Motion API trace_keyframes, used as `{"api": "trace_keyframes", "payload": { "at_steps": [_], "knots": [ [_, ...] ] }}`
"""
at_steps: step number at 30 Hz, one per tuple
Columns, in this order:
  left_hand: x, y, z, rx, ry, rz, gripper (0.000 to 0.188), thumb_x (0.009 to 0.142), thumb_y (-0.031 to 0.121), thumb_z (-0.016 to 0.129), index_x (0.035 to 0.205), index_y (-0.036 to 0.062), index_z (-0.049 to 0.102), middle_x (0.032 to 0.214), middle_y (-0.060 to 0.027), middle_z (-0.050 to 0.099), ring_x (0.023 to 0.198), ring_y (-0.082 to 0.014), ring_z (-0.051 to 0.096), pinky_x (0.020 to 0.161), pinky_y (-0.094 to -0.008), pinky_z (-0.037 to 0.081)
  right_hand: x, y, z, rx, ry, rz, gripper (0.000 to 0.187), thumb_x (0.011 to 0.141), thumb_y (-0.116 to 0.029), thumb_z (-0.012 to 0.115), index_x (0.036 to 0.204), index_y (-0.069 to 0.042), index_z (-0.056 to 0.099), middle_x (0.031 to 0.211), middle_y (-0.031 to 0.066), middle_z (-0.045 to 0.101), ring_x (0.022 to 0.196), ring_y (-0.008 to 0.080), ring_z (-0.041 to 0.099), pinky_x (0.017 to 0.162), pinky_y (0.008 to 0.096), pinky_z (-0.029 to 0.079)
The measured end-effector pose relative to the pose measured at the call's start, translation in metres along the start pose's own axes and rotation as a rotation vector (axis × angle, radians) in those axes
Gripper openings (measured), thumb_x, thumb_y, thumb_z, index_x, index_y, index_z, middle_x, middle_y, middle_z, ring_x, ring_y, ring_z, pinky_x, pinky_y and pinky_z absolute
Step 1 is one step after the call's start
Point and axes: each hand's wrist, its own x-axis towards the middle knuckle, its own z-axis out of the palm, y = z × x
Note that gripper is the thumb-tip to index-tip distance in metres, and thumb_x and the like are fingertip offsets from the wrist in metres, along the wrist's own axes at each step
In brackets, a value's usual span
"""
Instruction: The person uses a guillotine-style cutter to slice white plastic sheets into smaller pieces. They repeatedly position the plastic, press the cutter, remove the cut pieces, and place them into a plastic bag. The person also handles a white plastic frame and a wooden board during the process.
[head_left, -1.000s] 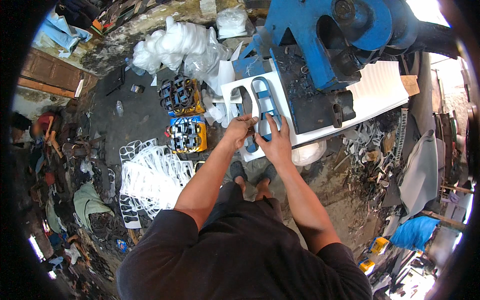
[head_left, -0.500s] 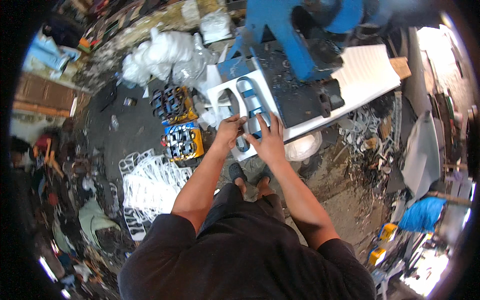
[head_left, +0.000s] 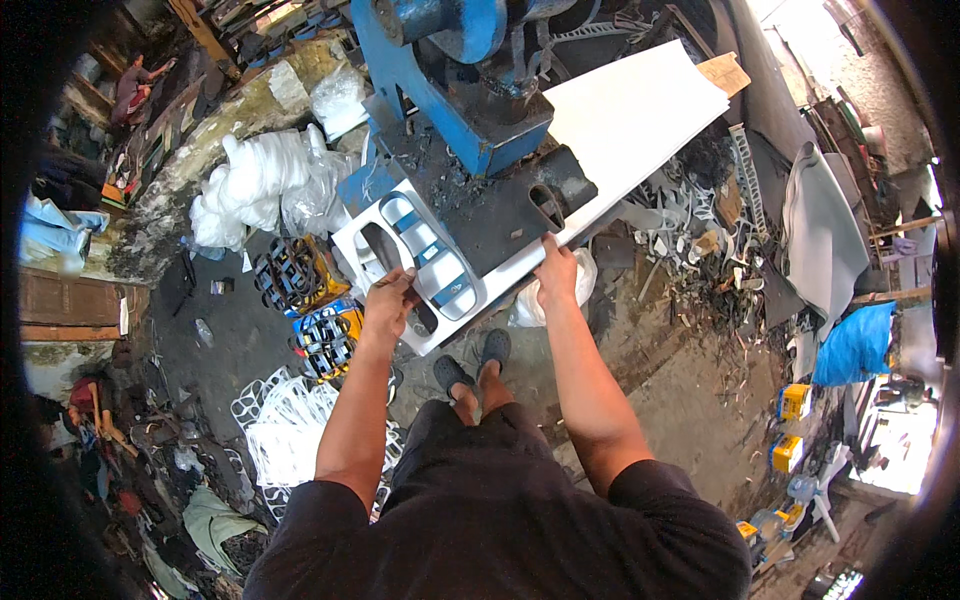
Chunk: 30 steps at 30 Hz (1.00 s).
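Note:
A white foam-like sheet (head_left: 510, 270) lies on the dark bed of a blue press (head_left: 500, 140), its left end pierced by sole-shaped holes. On that end rests a sole-shaped cutting die (head_left: 437, 262), a metal outline with blue cross pieces. My left hand (head_left: 390, 305) is closed on the strip of sheet beside a hole, left of the die; its fingertips are partly hidden. My right hand (head_left: 557, 275) has its fingers closed at the sheet's near edge, right of the die. A dark oval ring-like piece (head_left: 547, 207) lies just beyond it.
Strapped items in yellow-blue packs (head_left: 328, 340) and a pile of white cut-out webs (head_left: 295, 430) lie on the left floor. White plastic bags (head_left: 265, 185) stand behind. Scraps (head_left: 700, 215) heap at right. A person (head_left: 132, 88) is far off at upper left.
My right hand has left the die and moved right to the sheet's near edge. My left hand stays near the holed end. The whole view has shifted, with the press further left.

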Motion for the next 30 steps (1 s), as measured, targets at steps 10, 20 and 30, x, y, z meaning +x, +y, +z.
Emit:
{"api": "trace_keyframes", "payload": {
  "at_steps": [10, 20, 30],
  "knots": [
    [0.031, 0.000, 0.080, -0.063, 0.038, 0.007, 0.041, 0.097, 0.003, 0.055, 0.138, 0.0019, 0.055, 0.110, -0.0035, 0.071, 0.087, -0.0152, 0.066, 0.078, -0.0305, 0.050, 0.079, -0.023, -0.032, -0.042, 0.087, -0.020, 0.038, 0.099, -0.033, 0.066, 0.097, 0.005, 0.064, 0.076, 0.0090, 0.060, 0.068, 0.0187, 0.051, 0.059, 0.0373, 0.042],
    [0.113, 0.079, 0.036, 1.066, 0.411, 1.161, 0.036, 0.095, 0.021, 0.062, 0.128, 0.0062, 0.064, 0.126, -0.0184, 0.065, 0.120, -0.0407, 0.056, 0.104, -0.0510, 0.042, -0.069, 0.016, -0.010, -0.011, -0.220, 0.413, 0.022, 0.093, -0.009, 0.060, 0.111, 0.004, 0.060, 0.101, 0.0122, 0.061, 0.096, 0.0256, 0.061, 0.086, 0.0401, 0.051],
    [0.141, 0.120, 0.042, 1.198, -0.079, 0.823, 0.027, 0.085, 0.010, 0.058, 0.108, -0.0015, 0.068, 0.105, -0.0309, 0.068, 0.099, -0.0488, 0.064, 0.087, -0.0531, 0.052, -0.050, 0.005, 0.029, -0.104, -0.181, 0.392, 0.034, 0.079, 0.011, 0.050, 0.113, 0.008, 0.054, 0.113, 0.0176, 0.057, 0.100, 0.0347, 0.060, 0.089, 0.0532, 0.048]
  ]
}}
